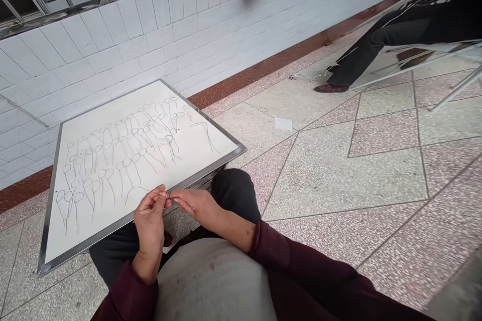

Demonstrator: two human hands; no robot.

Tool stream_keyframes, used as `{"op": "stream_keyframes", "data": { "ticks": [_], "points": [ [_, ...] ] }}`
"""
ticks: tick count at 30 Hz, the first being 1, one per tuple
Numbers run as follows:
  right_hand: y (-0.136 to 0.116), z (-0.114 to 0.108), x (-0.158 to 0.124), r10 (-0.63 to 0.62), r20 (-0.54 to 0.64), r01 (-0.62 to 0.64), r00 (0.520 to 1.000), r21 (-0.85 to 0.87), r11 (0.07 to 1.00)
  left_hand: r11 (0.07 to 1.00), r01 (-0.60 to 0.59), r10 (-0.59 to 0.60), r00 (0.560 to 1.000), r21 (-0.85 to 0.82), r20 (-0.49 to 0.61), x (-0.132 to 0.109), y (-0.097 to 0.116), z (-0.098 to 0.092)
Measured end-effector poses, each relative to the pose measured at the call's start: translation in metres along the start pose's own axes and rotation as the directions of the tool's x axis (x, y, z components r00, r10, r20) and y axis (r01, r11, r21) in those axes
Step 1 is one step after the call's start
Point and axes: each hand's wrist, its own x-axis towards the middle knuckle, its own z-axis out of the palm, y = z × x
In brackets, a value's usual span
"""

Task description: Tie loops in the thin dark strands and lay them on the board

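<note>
Close together at the near edge of a white board (196, 163), my left hand (148, 218) and my right hand (199, 205) meet fingertip to fingertip. The left thumb and forefinger pinch a thin dark strand (137, 187), wire or thread, whose bent free end trails over the board. My right fingers are pressed together at the same spot, on what looks like the strand's other end; the fingertips partly hide it. Rows of looped strands (79, 197), each a small ring with a wavy tail, lie across the board. Several straighter strands (206, 133) lie by its right corner.
The board has a metal rim (235, 150) and sits over my knees (235, 190), near a white tiled wall (169, 30). At upper right another person's leg (361, 55) shows beside a white-framed table (452, 80). A white paper piece (283, 124) lies on the floor.
</note>
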Motion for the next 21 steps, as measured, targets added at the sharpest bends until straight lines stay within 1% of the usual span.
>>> {"op": "stream_keyframes", "data": {
  "ticks": [2,6,13,18,21],
  "points": [
    [0.000,0.001,-0.001,-0.020,-0.009,0.019,1.000,-0.035,0.999,1.000,-0.014,0.014,1.000,0.027,0.005,0.000,0.000,-0.001],
    [-0.001,0.000,-0.001,0.003,0.017,-0.003,1.000,0.000,1.000,1.000,-0.011,0.011,1.000,0.015,0.006,0.000,0.002,-0.002],
    [0.001,-0.002,-0.002,0.042,0.025,-0.042,0.999,0.016,0.999,0.999,-0.024,0.020,0.997,-0.042,-0.078,0.006,0.011,-0.009],
    [0.001,-0.006,-0.004,0.149,0.080,-0.159,0.986,0.136,0.978,0.996,-0.019,0.010,0.994,-0.083,-0.110,0.010,0.013,-0.015],
    [-0.001,-0.011,-0.004,0.161,0.129,-0.188,0.979,0.231,0.955,0.996,-0.023,0.014,0.994,-0.081,-0.109,0.011,0.013,-0.017]
  ]
}}
